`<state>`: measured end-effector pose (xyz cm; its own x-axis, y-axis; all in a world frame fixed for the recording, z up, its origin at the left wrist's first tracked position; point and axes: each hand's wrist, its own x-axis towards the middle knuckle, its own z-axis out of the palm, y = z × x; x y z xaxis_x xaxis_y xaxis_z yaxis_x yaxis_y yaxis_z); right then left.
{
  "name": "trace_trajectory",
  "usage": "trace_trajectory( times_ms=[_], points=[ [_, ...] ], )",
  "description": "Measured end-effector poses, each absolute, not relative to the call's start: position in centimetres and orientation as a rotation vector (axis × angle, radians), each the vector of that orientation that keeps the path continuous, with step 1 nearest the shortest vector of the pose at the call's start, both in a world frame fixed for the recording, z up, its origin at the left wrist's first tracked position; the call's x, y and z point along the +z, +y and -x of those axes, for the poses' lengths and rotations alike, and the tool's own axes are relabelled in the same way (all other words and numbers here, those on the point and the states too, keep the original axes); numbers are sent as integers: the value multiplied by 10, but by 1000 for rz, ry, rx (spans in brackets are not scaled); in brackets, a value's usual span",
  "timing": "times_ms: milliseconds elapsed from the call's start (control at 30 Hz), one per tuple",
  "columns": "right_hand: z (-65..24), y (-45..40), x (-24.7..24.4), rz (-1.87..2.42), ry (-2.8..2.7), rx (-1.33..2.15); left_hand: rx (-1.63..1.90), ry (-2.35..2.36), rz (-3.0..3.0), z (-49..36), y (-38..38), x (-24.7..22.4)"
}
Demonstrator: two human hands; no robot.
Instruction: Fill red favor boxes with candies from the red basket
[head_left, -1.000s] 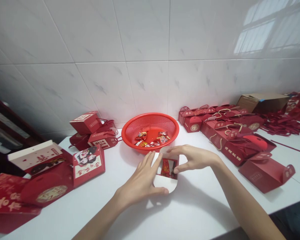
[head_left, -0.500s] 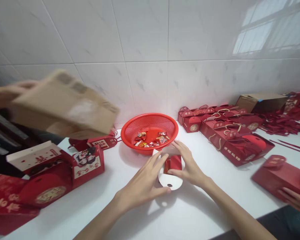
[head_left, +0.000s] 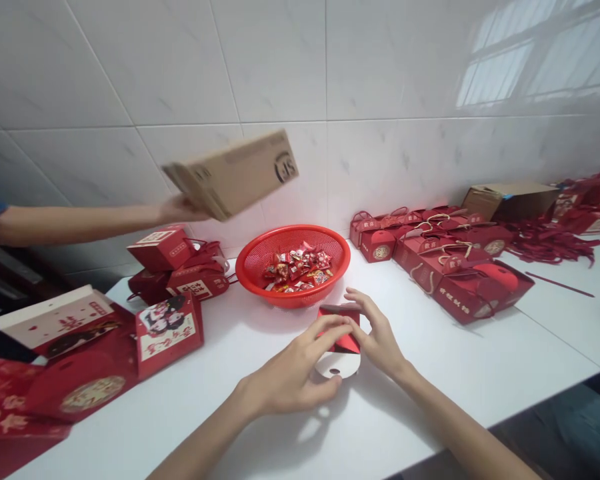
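Note:
A small red paper gift box [head_left: 349,341] stands on the white table in front of me, its rounded white flap [head_left: 338,365] with a hole folded out toward me. My left hand [head_left: 305,363] grips it from the left, fingers bent over the top and thumb near the white flap. From the right, my right hand [head_left: 377,333] grips the box side, its fingertips meeting the left ones over the red flaps. The inside is mostly hidden by my fingers. Just behind the box sits a red plastic basket [head_left: 245,267] holding many wrapped sweets [head_left: 305,263].
At left, a co-worker's hand [head_left: 183,208] holds a brown cardboard box [head_left: 245,170] above the basket. Red gift boxes [head_left: 170,327] stand on the left. More handled boxes [head_left: 460,287], a brown carton [head_left: 510,193] and dark red ribbons [head_left: 550,243] lie to the right.
The cardboard box has swung right and tilted over the basket, which holds more sweets now. My hands have folded red flaps inward. The co-worker's red box at right has left view.

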<state>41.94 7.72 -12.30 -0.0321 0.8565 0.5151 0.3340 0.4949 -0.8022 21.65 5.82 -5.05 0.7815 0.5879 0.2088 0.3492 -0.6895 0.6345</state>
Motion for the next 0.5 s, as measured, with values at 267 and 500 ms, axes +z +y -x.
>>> trace_trajectory(
  times_ms=[267, 500],
  points=[
    [-422, 75, -113, 1054, -1617, 663, 887, 958, -2312, -215, 78, -68],
    [-422, 72, -115, 1040, -1656, 735, 892, 1166, -2321, -218, 83, -81]
  ],
)
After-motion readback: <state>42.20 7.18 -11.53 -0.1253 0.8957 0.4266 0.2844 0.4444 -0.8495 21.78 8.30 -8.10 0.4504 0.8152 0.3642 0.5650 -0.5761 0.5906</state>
